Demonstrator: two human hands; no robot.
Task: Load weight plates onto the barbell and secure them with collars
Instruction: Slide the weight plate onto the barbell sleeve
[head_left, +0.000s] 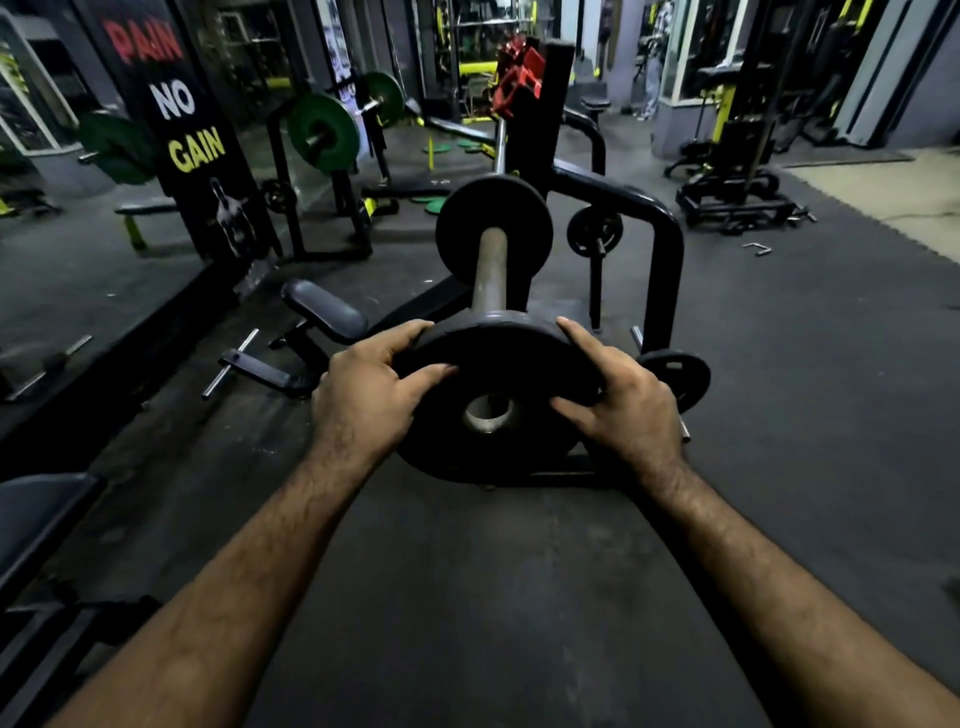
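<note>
Dim gym, brighter toward the far background; the floor (519, 597) lies in soft shadow; wide-angle bending and vignetting at the edges; distant machines slightly blurred.

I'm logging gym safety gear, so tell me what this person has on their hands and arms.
Nothing is worn: the left hand and right hand are bare, with no gloves, wraps, rings or watch in view. Both forearms are bare and hairy, with no sleeves reaching into the frame.

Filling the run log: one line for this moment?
step: loading | left hand, right hand: grip plate | plate on barbell sleeve end | collar: none on
</note>
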